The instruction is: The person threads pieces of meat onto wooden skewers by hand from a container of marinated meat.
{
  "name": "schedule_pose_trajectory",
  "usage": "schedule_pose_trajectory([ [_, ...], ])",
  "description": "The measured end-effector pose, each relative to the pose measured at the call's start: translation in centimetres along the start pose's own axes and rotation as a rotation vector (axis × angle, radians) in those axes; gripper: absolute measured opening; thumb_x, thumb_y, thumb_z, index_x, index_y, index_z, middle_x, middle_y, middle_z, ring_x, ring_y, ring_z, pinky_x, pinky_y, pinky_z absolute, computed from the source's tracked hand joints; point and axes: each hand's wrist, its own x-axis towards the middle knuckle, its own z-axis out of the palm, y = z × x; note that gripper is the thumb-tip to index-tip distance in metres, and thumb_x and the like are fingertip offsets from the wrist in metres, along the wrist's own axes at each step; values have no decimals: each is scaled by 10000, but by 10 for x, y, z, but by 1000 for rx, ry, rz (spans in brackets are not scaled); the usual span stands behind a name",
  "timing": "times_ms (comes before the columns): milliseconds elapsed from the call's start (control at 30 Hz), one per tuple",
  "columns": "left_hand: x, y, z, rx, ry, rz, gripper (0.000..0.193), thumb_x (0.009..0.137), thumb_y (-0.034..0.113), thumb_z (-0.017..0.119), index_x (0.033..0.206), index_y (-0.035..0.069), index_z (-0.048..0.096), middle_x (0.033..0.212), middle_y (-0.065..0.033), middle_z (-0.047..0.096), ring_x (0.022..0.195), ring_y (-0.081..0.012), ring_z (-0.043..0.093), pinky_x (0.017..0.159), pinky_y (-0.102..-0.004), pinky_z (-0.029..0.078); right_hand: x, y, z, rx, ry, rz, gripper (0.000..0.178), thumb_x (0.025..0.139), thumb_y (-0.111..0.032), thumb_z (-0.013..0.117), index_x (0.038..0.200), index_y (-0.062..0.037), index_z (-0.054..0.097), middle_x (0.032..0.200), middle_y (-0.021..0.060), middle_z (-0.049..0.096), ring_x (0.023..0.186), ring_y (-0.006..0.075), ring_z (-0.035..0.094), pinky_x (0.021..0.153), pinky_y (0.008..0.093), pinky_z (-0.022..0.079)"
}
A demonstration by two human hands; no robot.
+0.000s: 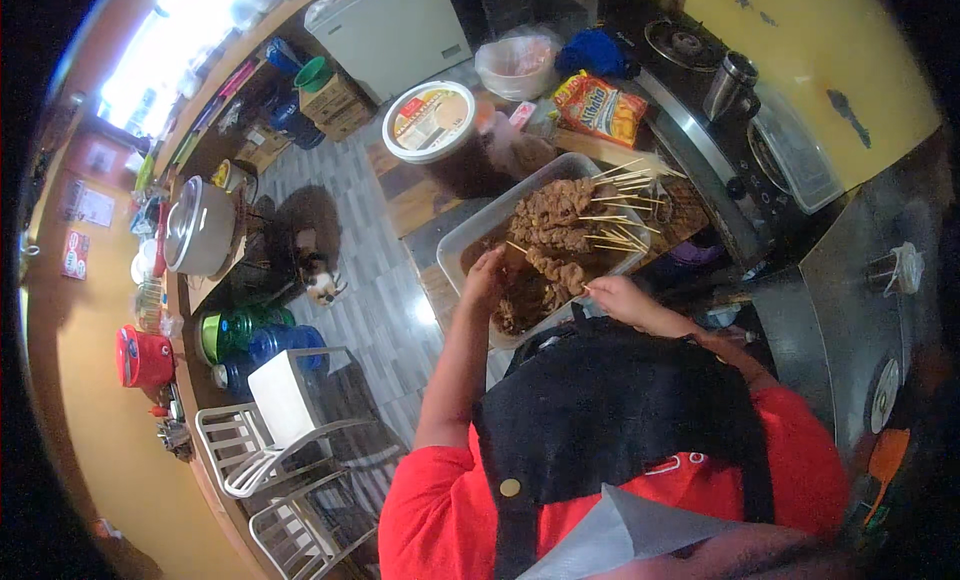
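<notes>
Over the metal tray (462, 242), the left hand (487, 276) grips raw meat while the right hand (618, 298) pinches a bamboo skewer (552, 264), fingers narrow, threading it.

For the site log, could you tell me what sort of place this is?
Probably a small home or food-stall kitchen: a gas stove along the counter, a tray of meat skewers under the person's hands, and a rice cooker on a side shelf.
</notes>
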Motion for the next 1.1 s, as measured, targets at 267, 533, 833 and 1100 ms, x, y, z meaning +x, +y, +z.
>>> schedule_pose_trajectory([
  [267, 0, -2, 1, -204, 85, -32, 304, 817, 333, 455, 977, 75, 476, 769, -40, 518, 631, -140, 480, 525, -247, 416, -7, -3, -4, -44, 20, 32, 201, 807, -158, 455, 831, 20, 546, 599, 16, 496, 548, 100, 441, 502, 256, 369],
  [533, 0, 2, 1, -77, -22, 41, 235, 813, 205, 486, 994, 57, 473, 885, -30, 522, 722, -134, 494, 602, -250, 417, -7, -1, 1, -12, -25, 40, 204, 807, -144, 447, 867, 26, 543, 620, 22, 505, 554, 94, 441, 506, 248, 367],
  [833, -4, 2, 20, -231, 140, 129, 120, 812, 140, 476, 889, 51, 500, 725, -20, 532, 651, -139, 520, 550, -246, 433, -8, -11, 5, 28, -6, 52, 167, 814, -137, 436, 786, -3, 532, 538, -30, 404, 485, 65, 364, 433, 226, 307],
  [1100, -11, 3, 25, 142, 227, 376, 177, 800, 117, 497, 926, -1, 536, 826, -20, 565, 703, -97, 517, 623, -229, 416, -10, -15, 5, 130, -27, 98, 185, 818, -154, 430, 752, -10, 526, 516, -34, 384, 463, 67, 358, 421, 225, 299],
])
